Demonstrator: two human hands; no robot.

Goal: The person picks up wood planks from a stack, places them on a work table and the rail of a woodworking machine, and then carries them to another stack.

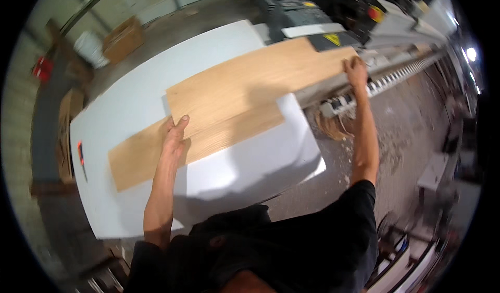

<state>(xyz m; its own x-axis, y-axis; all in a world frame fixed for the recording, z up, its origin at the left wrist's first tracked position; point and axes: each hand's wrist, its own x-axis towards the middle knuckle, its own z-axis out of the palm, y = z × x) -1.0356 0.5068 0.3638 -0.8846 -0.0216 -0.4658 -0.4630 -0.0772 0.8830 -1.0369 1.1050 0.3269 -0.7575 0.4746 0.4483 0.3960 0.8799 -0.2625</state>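
My left hand [176, 135] is closed on the near left edge of a long light wood-grain board [234, 79], its thumb on top. At the far right end of this board, my right hand [356, 71] is closed round the edge. The board slants up to the right, and its far right part lies against a grey machine [297, 14]. Partly beneath it, a second wood-grain board [143, 157] rests on a white tabletop [130, 92]. Fingers of both hands are partly hidden by the board they grip.
An orange and black slim hand tool [81, 157] lies at the tabletop's left edge. From the machine, a toothed black-and-white track [401, 76] runs right. A red button [375, 14] sits on the machine. A cardboard box [123, 39] and white bag [91, 48] stand at the back left.
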